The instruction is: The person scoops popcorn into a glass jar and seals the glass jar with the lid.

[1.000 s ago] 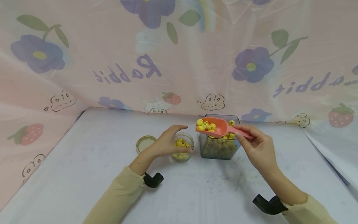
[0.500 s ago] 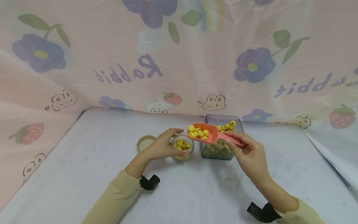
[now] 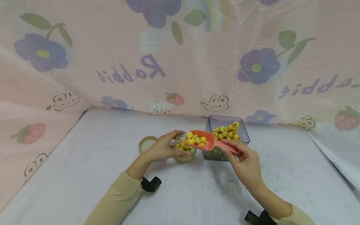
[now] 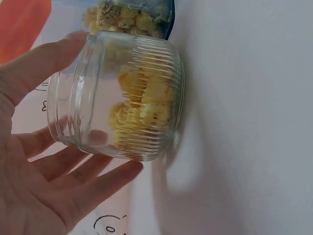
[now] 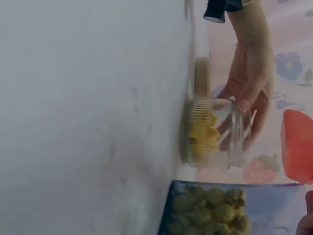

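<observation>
My left hand (image 3: 163,147) curves round a small ribbed glass jar (image 4: 122,98), thumb at its neck and fingers on the far side. Yellow popcorn (image 4: 144,105) fills the lower part of the jar, which stands upright on the table. By its handle, my right hand (image 3: 245,162) pinches a coral-pink scoop (image 3: 209,143) loaded with popcorn. The scoop's front lip is above the jar's mouth in the head view. In the right wrist view only the scoop's red side (image 5: 297,147) and a bit of the hand show.
A clear bluish square tub (image 3: 246,137) of popcorn stands right of the jar, partly beneath the scoop and right hand. Left of the jar lies a round gold-rimmed lid (image 3: 144,144). A printed pink sheet (image 3: 185,75) closes off the white table's back.
The loaded scoop has moved left and down from above the tub to the jar's mouth. My left hand has closed in on the jar and now holds it.
</observation>
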### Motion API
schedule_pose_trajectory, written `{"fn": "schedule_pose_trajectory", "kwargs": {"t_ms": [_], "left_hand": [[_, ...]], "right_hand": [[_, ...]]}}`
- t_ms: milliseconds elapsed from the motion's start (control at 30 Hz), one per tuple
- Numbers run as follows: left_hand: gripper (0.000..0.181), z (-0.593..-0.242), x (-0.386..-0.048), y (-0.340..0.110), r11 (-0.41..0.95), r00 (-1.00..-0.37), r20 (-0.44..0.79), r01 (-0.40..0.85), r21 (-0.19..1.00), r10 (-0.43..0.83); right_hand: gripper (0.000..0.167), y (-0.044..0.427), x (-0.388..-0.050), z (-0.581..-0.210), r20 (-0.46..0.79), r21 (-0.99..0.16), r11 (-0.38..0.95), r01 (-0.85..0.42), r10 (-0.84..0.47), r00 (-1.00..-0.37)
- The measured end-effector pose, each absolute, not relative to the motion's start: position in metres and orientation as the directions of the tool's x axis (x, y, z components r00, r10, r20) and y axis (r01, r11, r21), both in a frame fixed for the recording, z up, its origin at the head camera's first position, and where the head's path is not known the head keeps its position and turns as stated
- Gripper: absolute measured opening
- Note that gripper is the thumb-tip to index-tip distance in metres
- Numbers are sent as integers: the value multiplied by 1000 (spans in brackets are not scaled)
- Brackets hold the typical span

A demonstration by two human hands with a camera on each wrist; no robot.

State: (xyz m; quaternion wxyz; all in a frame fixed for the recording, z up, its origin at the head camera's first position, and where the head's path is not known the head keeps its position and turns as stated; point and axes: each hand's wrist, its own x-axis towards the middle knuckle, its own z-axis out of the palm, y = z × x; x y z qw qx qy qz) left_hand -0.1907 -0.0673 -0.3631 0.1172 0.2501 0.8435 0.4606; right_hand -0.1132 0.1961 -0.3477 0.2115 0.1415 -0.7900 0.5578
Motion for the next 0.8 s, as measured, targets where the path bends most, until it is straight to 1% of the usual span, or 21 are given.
{"fn": "schedule_pose_trajectory", "kwargs": {"t_ms": [267, 533, 800], "left_hand": [[75, -364, -192, -67, 464, -851, 20, 305, 832, 525], [74, -364, -190, -68, 471, -857, 27, 310, 826, 515], [74, -365, -190, -68, 463, -852, 39, 321, 826, 521]], "right_hand": [[26, 193, -114, -359, 517, -801, 332, -498, -35, -855], [25, 187, -113, -362, 506, -816, 323, -479, 0, -863], [26, 186, -113, -361, 517, -794, 370, -482, -4, -856]]}}
